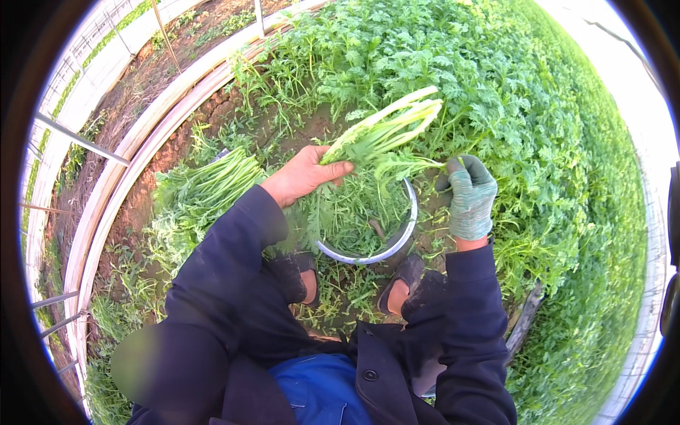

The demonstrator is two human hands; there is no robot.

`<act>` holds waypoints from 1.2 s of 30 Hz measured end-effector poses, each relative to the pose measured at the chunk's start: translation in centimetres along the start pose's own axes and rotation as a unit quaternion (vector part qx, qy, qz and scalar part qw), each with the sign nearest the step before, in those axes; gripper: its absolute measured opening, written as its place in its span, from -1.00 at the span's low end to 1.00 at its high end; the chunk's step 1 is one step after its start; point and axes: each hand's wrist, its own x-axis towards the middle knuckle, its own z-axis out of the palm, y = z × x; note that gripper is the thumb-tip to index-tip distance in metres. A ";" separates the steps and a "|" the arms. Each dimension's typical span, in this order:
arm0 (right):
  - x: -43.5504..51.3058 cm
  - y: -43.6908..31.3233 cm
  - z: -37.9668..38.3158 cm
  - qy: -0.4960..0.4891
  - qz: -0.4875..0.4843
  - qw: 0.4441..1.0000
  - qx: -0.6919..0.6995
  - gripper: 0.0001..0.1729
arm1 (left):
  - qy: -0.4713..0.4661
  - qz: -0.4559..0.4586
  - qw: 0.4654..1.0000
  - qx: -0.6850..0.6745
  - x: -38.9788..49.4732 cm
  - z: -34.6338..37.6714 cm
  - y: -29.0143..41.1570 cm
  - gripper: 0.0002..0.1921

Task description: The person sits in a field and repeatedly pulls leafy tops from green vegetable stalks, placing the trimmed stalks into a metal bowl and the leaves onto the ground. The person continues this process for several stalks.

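Observation:
My bare left hand (313, 174) grips a bunch of leafy green stalks (390, 127), their pale cut ends pointing up and to the right. To its right, my right hand (470, 194), in a grey-green knitted glove, pinches the stem end of a leafy sprig (406, 163) that reaches back to the bunch. Below both hands stands a round tub (409, 226) with a pale rim, holding loose green leaves and stems (356, 218). A pile of cut stalks (223, 178) lies to the left of my left hand, stems towards the upper right.
Dense leafy plants (462, 69) grow ahead and along the right. A pale curved border (119, 170) with metal poles (82, 139) runs along the left. My shoes (406, 276) stand on either side of the tub's near edge. A piece of wood (525, 319) lies at the lower right.

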 end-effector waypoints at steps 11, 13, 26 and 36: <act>-0.1 3.0 3.7 -0.101 -0.054 0.933 -0.342 -0.33 | 0.095 0.060 0.984 0.139 0.7 0.1 -1.6 -0.66; -0.5 3.2 5.2 -0.094 0.007 0.961 -0.261 -0.31 | 0.098 0.056 0.970 0.214 0.7 1.3 -1.4 -0.68; 1.5 2.0 1.1 0.070 0.011 0.997 0.022 -0.89 | 0.146 0.073 0.963 0.216 0.8 1.1 -1.7 -0.66; -0.1 3.8 3.7 -0.081 0.018 0.978 -0.189 -0.62 | 0.076 0.076 0.990 0.094 0.7 1.0 -1.5 -0.67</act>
